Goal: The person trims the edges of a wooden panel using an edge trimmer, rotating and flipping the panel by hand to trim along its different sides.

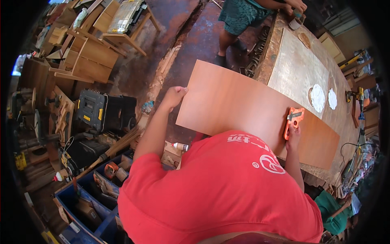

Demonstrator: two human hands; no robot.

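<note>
A long, thin wood-grain sheet [231, 95] lies slanted in front of me, its right part over the worktable. My left hand [176, 97] pinches the sheet's left edge near the far corner, thumb on top. Over the sheet's right half, my right hand [293, 138] is closed around the lower end of an orange hand tool [293, 118] with a dark insert; its exact kind I cannot make out. The fingers under the tool are partly hidden. My red shirt covers the sheet's near edge in the middle.
Beyond the sheet stands the worktable [280, 67], bearing white round pieces [317, 97]. Another person's hands [295, 6] hold a container at its far end. A black toolbox [99, 107], a blue compartment bin [101, 227] and wooden furniture [95, 57] crowd the left. A white bottle [180, 147] lies near my body.
</note>
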